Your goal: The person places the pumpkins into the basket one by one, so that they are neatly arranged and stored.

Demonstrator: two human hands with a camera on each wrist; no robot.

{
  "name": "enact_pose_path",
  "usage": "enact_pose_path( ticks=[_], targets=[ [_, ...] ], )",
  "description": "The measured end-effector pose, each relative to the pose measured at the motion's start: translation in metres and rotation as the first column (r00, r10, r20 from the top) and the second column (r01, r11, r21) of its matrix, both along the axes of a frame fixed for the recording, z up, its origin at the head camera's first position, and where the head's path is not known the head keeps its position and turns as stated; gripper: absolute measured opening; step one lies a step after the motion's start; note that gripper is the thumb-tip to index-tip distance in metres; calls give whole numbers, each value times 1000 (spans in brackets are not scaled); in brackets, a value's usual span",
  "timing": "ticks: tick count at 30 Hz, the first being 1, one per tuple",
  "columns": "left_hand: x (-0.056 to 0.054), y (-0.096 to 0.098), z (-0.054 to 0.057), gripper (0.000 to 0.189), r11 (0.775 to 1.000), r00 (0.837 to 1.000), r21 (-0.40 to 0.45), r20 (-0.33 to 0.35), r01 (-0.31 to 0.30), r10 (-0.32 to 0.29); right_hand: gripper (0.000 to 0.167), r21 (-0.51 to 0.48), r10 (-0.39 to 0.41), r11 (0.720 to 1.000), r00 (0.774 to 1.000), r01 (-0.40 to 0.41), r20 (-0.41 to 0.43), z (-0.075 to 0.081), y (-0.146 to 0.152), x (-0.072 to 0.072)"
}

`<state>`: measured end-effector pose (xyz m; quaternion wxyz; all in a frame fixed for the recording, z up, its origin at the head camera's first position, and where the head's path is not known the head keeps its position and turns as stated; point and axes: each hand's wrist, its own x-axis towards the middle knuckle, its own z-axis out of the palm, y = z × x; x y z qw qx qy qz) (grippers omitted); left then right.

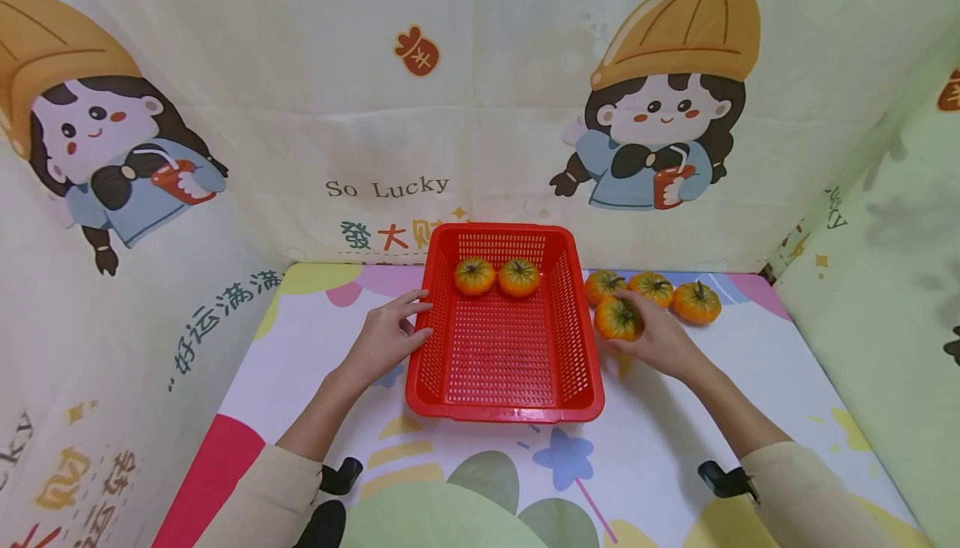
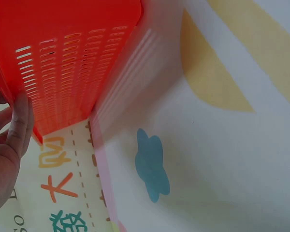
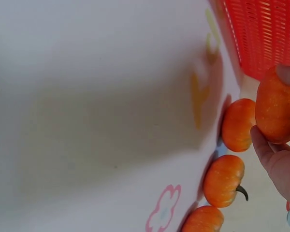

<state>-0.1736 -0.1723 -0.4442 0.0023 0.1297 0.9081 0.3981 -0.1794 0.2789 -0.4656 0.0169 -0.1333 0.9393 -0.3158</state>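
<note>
Held mini pumpkin [image 1: 617, 321], one: orange streaked with green, squat and ribbed; raised just outside the right side of the basket. Stem end upward; long axis across its width, roughly level. Right hand [image 1: 663, 340]: thumb and fingers pinch its sides.

Red plastic basket [image 1: 502, 348], one: rectangular, slotted walls, upright on the printed tablecloth [image 1: 750, 373], its open top upward. Left hand [image 1: 384, 341]: fingers and thumb grip its left rim.

Basket pumpkins [image 1: 475, 278], two: side by side at the basket's far end, stems up, wide axes level.

Table pumpkins [image 1: 697, 304], three: in a row right of the basket, near the printed backdrop [image 1: 517, 140]; stems up, the middle one's tip bent sideways.
</note>
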Motion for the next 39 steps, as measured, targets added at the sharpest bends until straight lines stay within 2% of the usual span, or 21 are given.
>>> enact_pose_path(
  ticks=[6, 12, 18, 24, 31, 39],
  targets=[
    [0, 0, 0, 48, 1000, 1000, -2, 5, -1, 1, 78, 3, 11, 1000, 999, -10, -34, 13, -1, -2],
    [0, 0, 0, 49, 1000, 1000, 0, 1, 4, -4, 82, 0, 3, 1000, 1000, -3, 6, 22, -3, -4],
    [-1, -1, -1, 49, 1000, 1000, -2, 3, 7, -7, 83, -7, 31, 999, 999, -31, -34, 35, -9, -10],
    [0, -1, 0, 50, 1000, 1000, 4, 5, 7, -7, 80, -38, 51, 998, 999, -51, -9, 46, -14, -15],
    [-1, -1, 0, 49, 1000, 1000, 18, 10, 7, -7, 81, -14, 70, 997, 997, -70, -13, 57, -27, -22],
    [-3, -2, -1, 49, 1000, 1000, 13, 4, 13, -13, 80, -42, 115, 993, 993, -115, -1, 63, -41, -31]
  ],
)
